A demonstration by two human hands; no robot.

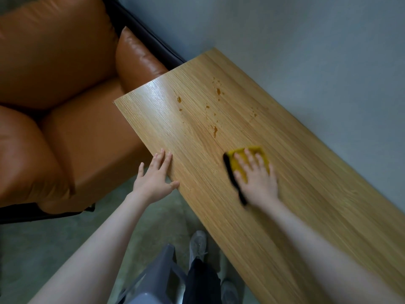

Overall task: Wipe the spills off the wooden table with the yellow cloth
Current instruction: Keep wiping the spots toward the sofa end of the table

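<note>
On the wooden table [285, 194], right hand [258, 181] fingers flat, spread on yellow cloth [241, 163], left hand [153, 181] splayed at edge

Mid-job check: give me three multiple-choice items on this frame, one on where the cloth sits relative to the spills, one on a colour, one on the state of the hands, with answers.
1. Where is the yellow cloth relative to the amber spills?
A. On top of them
B. Nearer the person, short of them
C. Off the table, on the floor

2. What colour is the armchair beside the wooden table?
A. Orange-brown
B. Green
C. White

3. What is the left hand doing?
A. Pinching the cloth
B. Resting flat at the table's edge
C. Holding a cup

Answers:
1 B, droplets lie beyond the cloth, unwiped.
2 A, its leather cushions are orange-brown.
3 B, its fingers lie straight on the wood, while the right hand presses flat on the cloth.
</note>
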